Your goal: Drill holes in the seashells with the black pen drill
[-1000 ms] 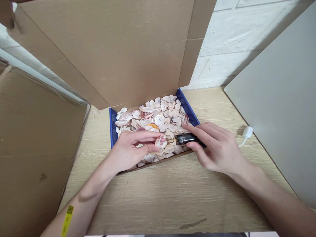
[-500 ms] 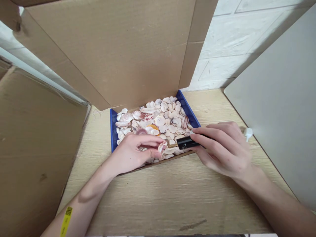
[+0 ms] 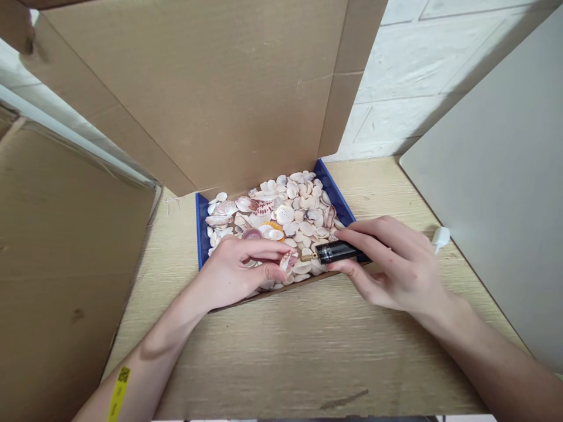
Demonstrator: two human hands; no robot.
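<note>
My left hand [image 3: 240, 269] pinches a small seashell [image 3: 286, 260], white with reddish-brown markings, between thumb and fingers above the front of a shell-filled box. My right hand [image 3: 396, 264] grips a mini drill [image 3: 338, 252], a short black cylinder with a thin brass tip. The tip points left at the held shell, close beside it; I cannot tell whether they touch. Below both hands, many loose shells [image 3: 303, 205] fill a shallow box with blue side walls [image 3: 336, 190]. A yellow-orange shell and a purplish one lie just behind my left hand.
Tall cardboard panels stand behind the box [image 3: 211, 88] and at the left [image 3: 65, 252]. A pale grey board [image 3: 497, 176] leans on the right. A small white object [image 3: 441, 237] lies by its lower edge. Underneath is a light wooden table [image 3: 272, 357].
My right hand has shifted slightly left, and the drill has turned a little, with pale lettering now showing on its body. The left hand and its shell stay nearly still.
</note>
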